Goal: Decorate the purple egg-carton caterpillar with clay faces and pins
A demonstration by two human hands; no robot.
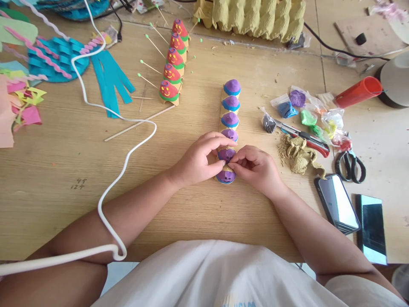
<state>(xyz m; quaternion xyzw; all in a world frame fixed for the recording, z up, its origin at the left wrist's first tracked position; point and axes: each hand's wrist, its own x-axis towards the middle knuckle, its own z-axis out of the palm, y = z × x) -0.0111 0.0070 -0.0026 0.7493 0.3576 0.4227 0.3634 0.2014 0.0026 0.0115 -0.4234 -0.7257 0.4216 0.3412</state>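
A row of purple and blue clay-covered egg-carton cups runs down the middle of the wooden table. My left hand curves around the row from the left, its thumb and fingers touching one of the lower cups. From the right, my right hand pinches at the same cup, fingertips pressed together; whatever lies between them is too small to make out. Small dark marks show on the two nearest purple cups. Further back stands a second row of cups, red and green with yellow faces, with green-tipped sticks at its sides.
Bagged clay, a cutter, carton scraps, scissors and two phones lie right. A white cable crosses the left side near my arm. An egg carton stands behind; a wooden stick lies left.
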